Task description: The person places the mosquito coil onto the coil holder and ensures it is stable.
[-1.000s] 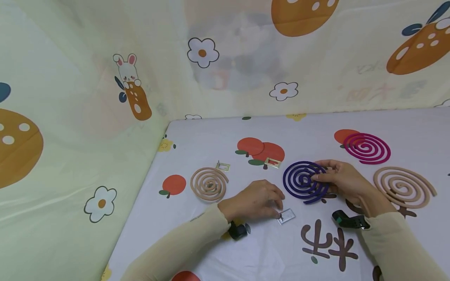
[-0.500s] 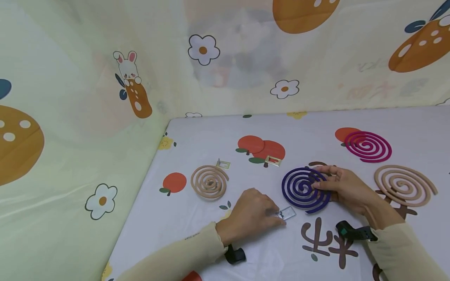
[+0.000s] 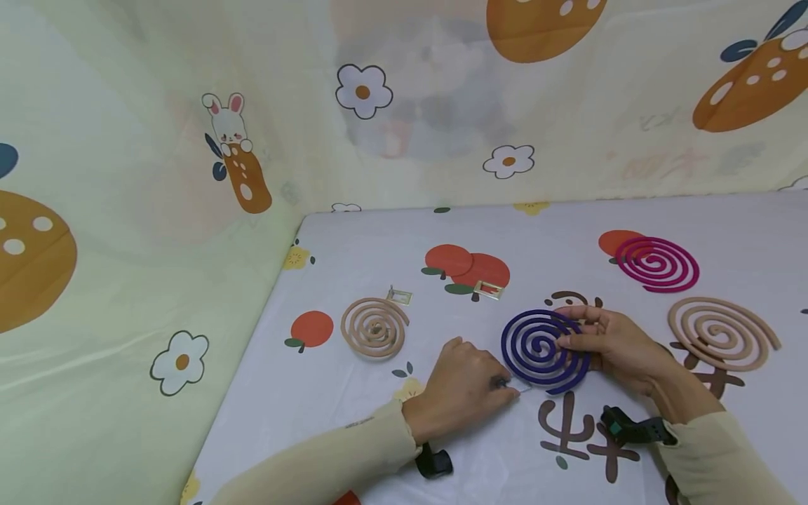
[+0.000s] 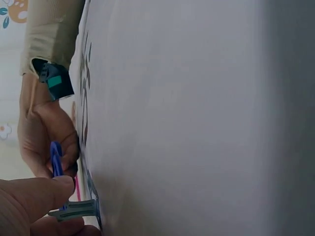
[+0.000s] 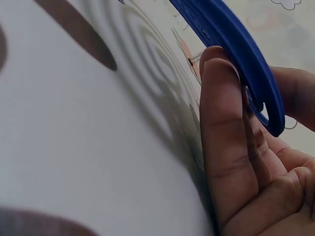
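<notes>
My right hand (image 3: 621, 347) holds a dark blue mosquito coil (image 3: 527, 359), thumb on top and fingers beneath. In the right wrist view the coil (image 5: 246, 54) tilts above the tabletop, its shadow on the cloth. My left hand (image 3: 457, 386) pinches a small metal coil stand (image 3: 523, 390) between thumb and fingers, right by the coil's near edge. Seen from the left wrist, the stand's upright strip (image 4: 76, 210) sticks out from its flat base. The thumb (image 4: 42, 194) lies close to the blue coil (image 4: 56, 157); whether they touch I cannot tell.
A tan coil (image 3: 375, 328) lies at the left with a metal stand (image 3: 399, 297) behind it. Another stand (image 3: 489, 290) lies on the printed fruit. At the right are a magenta coil (image 3: 658, 264) and a second tan coil (image 3: 723, 333). A patterned cloth wall (image 3: 429, 161) rises behind.
The blue coil has come down and nearer, toward the left hand. My left hand has closed its fingers on the metal stand, which has tilted from lying flat.
</notes>
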The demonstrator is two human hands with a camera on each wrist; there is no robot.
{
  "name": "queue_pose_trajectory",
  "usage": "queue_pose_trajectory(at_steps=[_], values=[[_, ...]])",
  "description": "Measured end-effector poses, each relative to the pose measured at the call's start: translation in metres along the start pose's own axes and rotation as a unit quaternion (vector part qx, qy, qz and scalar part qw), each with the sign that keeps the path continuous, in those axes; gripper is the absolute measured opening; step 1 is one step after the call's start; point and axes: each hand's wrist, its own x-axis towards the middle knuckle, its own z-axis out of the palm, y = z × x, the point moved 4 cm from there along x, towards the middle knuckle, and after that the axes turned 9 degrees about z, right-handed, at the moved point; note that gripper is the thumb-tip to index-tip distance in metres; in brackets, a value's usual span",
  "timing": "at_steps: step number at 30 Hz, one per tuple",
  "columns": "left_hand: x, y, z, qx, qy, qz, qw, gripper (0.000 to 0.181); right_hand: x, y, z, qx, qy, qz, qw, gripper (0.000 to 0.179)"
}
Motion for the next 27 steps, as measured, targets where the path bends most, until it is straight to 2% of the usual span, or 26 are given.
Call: queue_pose_trajectory(at_steps=[8,15,20,27], values=[[-0.003,0.000,-0.001,-0.026,-0.014,0.021,0.9993,0.022,-0.004,0.003,0.001,0.012,-0.007,0.007,0.9999,0.044],[-0.004,-0.006,-0.003,-0.024,-0.024,0.013,0.9993,0.028,-0.009,0.005,0.004,0.041,-0.009,-0.001,0.9991,0.038],[-0.011,-0.013,-0.005,-0.017,-0.062,0.000,0.9979,0.037,-0.011,0.008,0.006,0.053,-0.013,-0.007,0.9985,0.039],[-0.031,-0.015,-0.005,0.008,-0.124,0.043,0.9914,0.046,-0.014,0.013,0.011,0.075,-0.044,-0.025,0.9959,0.040]])
